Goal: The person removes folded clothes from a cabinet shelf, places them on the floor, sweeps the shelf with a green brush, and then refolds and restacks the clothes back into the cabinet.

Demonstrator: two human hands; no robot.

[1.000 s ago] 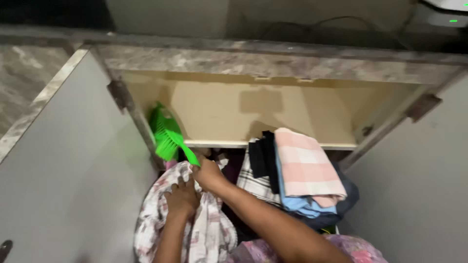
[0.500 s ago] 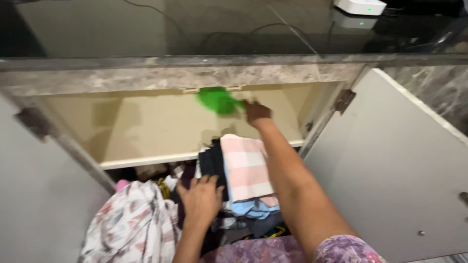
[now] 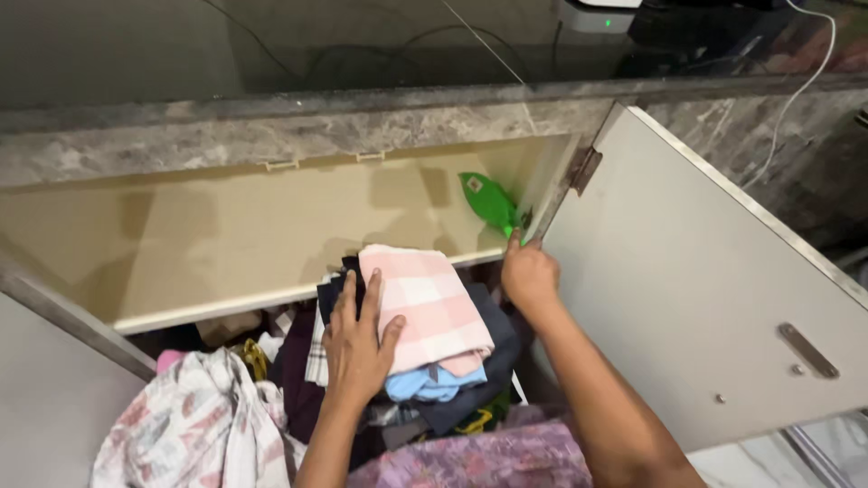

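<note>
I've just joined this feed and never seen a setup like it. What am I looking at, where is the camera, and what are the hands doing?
There is no machine here: these are a person's two bare hands, filmed by a camera worn on the head, looking down into an open cabinet under a stone counter. The right door stands open. The upper shelf holds only a green brush, leaning in its right corner. The right hand grips the brush by its handle. The left hand rests flat, holding nothing, on a stack of folded clothes topped by a pink checked cloth. A floral cloth lies loose at lower left.
</note>
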